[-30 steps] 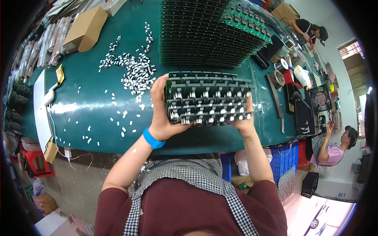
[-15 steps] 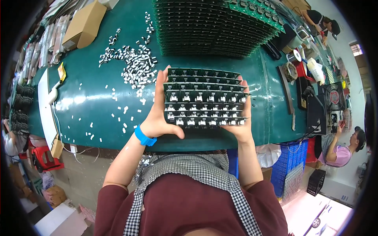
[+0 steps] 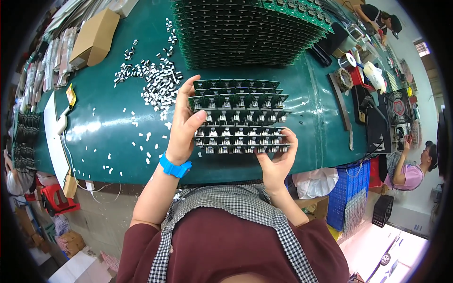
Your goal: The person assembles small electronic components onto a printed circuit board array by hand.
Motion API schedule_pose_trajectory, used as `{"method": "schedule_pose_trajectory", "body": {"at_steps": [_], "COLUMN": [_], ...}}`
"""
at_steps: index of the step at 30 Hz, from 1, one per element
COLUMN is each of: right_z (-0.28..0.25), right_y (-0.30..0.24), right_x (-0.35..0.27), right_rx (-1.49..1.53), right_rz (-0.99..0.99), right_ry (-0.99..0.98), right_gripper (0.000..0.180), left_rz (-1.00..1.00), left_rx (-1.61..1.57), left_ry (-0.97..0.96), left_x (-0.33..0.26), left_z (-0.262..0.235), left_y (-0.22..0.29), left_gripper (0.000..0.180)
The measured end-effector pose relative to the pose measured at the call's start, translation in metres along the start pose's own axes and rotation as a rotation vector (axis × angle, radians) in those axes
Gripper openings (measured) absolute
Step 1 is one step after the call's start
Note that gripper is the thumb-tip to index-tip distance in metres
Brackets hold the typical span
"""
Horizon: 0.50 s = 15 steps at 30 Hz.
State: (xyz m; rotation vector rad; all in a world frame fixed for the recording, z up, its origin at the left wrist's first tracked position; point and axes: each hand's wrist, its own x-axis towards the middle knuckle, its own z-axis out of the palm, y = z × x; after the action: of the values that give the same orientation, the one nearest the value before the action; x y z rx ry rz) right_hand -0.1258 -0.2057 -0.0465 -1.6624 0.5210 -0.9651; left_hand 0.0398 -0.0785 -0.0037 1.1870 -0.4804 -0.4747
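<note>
Glossy green bench (image 3: 101,96) — grey floor (image 3: 111,224) below.
Left hand (image 3: 180,132) and right hand (image 3: 277,166), partly closed, hold flat, component-studded boards (image 3: 240,102) — at both ends.

You're in an electronics workshop: boards (image 3: 239,101) before you, loose parts (image 3: 163,87) across the desk (image 3: 306,153), a spool (image 3: 348,60), co-workers (image 3: 407,177) nearby.

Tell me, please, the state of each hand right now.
Left hand: closed, holding the circuit boards at their left end.
Right hand: closed, holding the same circuit boards at the near right corner.
</note>
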Motion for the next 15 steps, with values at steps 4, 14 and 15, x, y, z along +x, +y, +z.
{"method": "schedule_pose_trajectory", "body": {"at_steps": [4,14,15], "right_z": [-0.006,-0.006,-0.007], "right_y": [0.001,0.004,0.006], "right_x": [0.007,0.009,0.008], "right_rx": [0.161,-0.090,-0.094], "right_rz": [0.107,-0.198,-0.195], "right_ry": [-0.126,-0.078,-0.075], "right_gripper": [0.063,0.061,0.061], "left_rz": [-0.049,0.020,-0.034], "left_rx": [-0.086,-0.123,-0.141], "left_ry": [-0.009,0.035,0.022], "left_x": [0.001,-0.009,-0.006], "left_z": [0.000,0.007,0.006], "left_y": [0.002,-0.006,-0.003], "left_gripper": [0.076,0.065,0.065]}}
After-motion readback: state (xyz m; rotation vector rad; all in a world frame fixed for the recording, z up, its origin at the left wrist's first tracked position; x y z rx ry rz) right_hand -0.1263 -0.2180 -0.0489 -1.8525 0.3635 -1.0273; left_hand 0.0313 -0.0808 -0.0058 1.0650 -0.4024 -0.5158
